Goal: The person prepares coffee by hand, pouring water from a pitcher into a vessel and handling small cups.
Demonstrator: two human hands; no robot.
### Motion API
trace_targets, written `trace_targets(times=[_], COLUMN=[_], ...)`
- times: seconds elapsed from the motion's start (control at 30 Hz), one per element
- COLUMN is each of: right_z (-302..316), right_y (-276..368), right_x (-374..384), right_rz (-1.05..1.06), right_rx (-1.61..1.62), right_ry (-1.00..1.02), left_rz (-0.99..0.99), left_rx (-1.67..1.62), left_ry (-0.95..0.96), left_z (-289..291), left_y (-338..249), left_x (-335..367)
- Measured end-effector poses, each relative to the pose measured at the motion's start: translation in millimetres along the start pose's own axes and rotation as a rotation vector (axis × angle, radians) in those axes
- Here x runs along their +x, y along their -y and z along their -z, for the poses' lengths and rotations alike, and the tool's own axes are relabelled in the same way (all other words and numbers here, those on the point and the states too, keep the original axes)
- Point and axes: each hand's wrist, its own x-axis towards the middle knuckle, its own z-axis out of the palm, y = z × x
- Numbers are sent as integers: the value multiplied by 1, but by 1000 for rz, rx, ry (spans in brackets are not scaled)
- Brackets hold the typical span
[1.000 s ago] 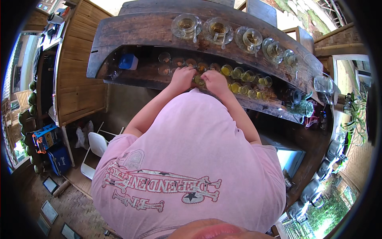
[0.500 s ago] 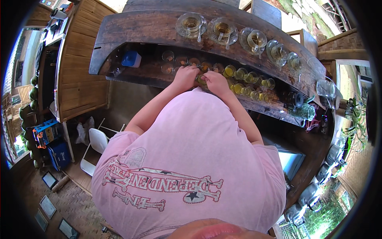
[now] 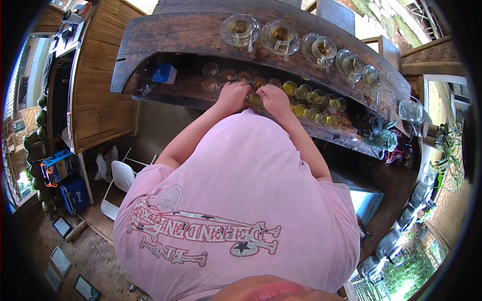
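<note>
Two rows of small glasses stand on the dark lower shelf of the wooden counter. My left hand point(image 3: 234, 96) and my right hand point(image 3: 274, 100) meet over the near row, thumbs toward each other. Between them is a small glass point(image 3: 254, 99) with yellowish contents. The fingers of my left hand curl beside that glass, their tips partly hidden. My right hand is closed in a pinch above its right side; what it pinches is too small to see. Glasses with orange-brown pieces point(image 3: 228, 75) sit to the left, and glasses of yellow contents point(image 3: 300, 110) to the right.
On the raised counter top point(image 3: 175, 32) stand several glass cups on saucers with spoons point(image 3: 241, 30). A blue-lidded container point(image 3: 164, 73) sits at the shelf's left end. Large glass jars point(image 3: 411, 111) are at the right end. A white chair point(image 3: 122, 175) stands behind on the left.
My right hand has shifted slightly right and opened a little gap from the left, so more of the small glass between them shows. The left hand has barely moved.
</note>
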Motion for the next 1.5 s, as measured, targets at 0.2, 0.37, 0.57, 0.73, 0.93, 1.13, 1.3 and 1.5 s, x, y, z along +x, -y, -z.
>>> trace_targets(times=[0.2, 0.37, 0.57, 0.73, 0.93, 1.13, 1.3, 1.5], right_z=[2, -3, 4, 0, -2, 1, 0, -1], right_y=[-3, -3, -1, 2, 3, 2, 6, -2], right_x=[-1, -3, 0, -4, -3, -2, -6, -5], right_rz=[-27, 3, -17, 14, 40, -26, 21, 55], right_rx=[-45, -14, -40, -81, -71, -101, -118, -72], right_ry=[87, 108, 75, 188, 13, -23, 144, 129], left_rz=[-2, 12, 18, 8, 15, 5, 15, 17], left_rx=[13, -6, 9, 15, 17, 7, 12, 20], left_ry=[-6, -10, 12, -19, 9, -11, -26, 11], left_z=[-3, -2, 2, -8, -1, -3, -6, -3], left_y=[3, 2, -2, 6, 0, 2, 4, 2], left_x=[1, 1, 2, 0, 1, 1, 0, 1])
